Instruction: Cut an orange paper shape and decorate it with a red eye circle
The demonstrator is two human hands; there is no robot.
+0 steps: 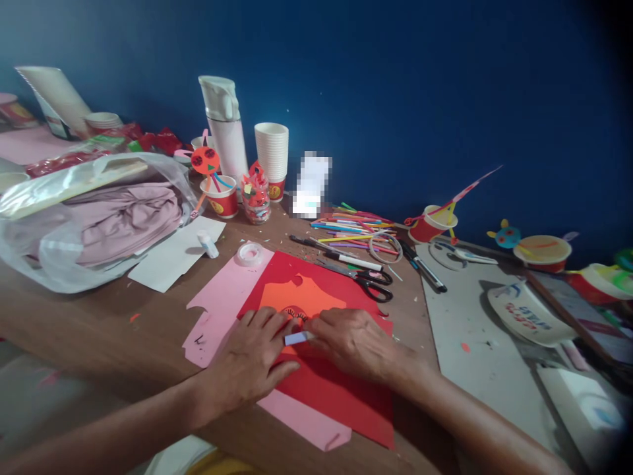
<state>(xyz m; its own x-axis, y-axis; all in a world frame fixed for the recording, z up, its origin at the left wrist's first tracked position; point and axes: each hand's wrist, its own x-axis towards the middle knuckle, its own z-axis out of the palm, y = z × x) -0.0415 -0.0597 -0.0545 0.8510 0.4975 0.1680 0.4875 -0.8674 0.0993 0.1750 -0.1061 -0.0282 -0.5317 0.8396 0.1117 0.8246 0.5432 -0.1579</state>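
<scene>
My left hand (260,346) lies on a stack of coloured paper, with its thumb stretched away from the fingers. Its fingertips reach toward a small red piece with black drawn lines (295,313), which sits on a cut sheet of orange paper (277,297). My right hand (351,340) is closed, its fingertips at the end of a short pale lilac strip (295,339); whether the strip is paper cannot be made out. Under the orange sheet lies red paper (356,402), and below that pink paper (311,422). Black-handled scissors (373,284) rest on the red paper's far edge.
A tape roll (250,254), a marker (353,260), coloured sticks (351,224) and a cutter (425,267) lie beyond my hands. Stacked paper cups (271,155) and a tall flask (227,135) stand behind. A plastic bag (89,257) is left, a grey board (475,330) right.
</scene>
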